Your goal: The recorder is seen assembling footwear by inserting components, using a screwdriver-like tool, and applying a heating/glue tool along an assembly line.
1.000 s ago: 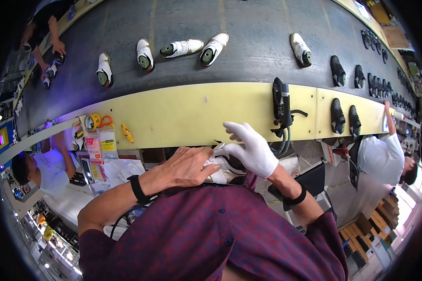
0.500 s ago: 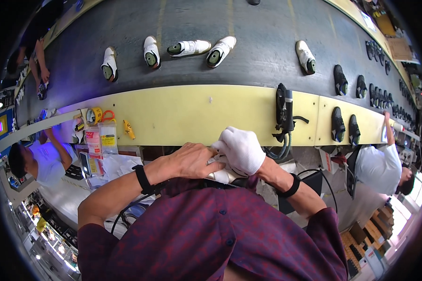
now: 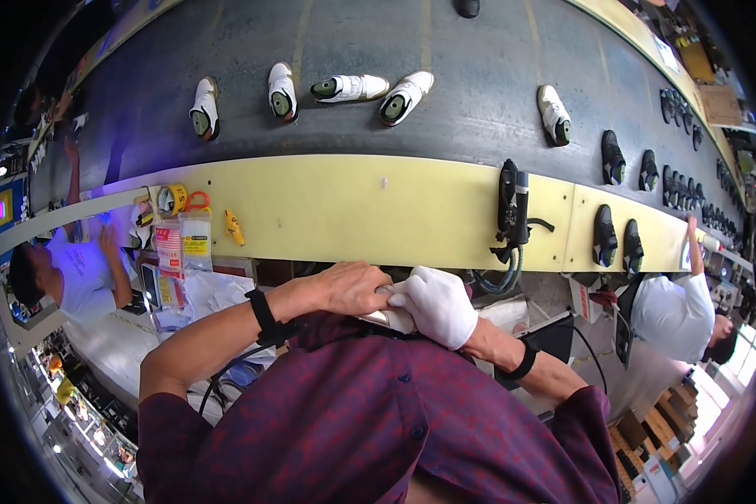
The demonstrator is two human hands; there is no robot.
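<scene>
Close against my body, both hands meet over a white shoe (image 3: 392,320), mostly hidden beneath them. My bare left hand (image 3: 354,290) is closed on the shoe's left side, fingers bent toward the middle. My right hand (image 3: 438,306), in a white knit glove, is curled over the right side with its fingertips against those of the left. Whether a small item sits between the fingertips cannot be made out. Beyond the hands runs a yellow ledge (image 3: 336,210).
Past the ledge, a dark belt (image 3: 470,92) carries several white shoes (image 3: 351,87) and black shoes (image 3: 613,157). A black hose-fed tool (image 3: 513,206) rests on the ledge. Leftward lie a tape roll (image 3: 173,198) and a yellow cutter (image 3: 234,228). Co-workers (image 3: 88,269) sit at both sides.
My gloved right hand has come down nearer my body and lies lower over the shoe. My left hand stays on it. The whole view has tilted slightly. The left co-worker's arm has shifted.
</scene>
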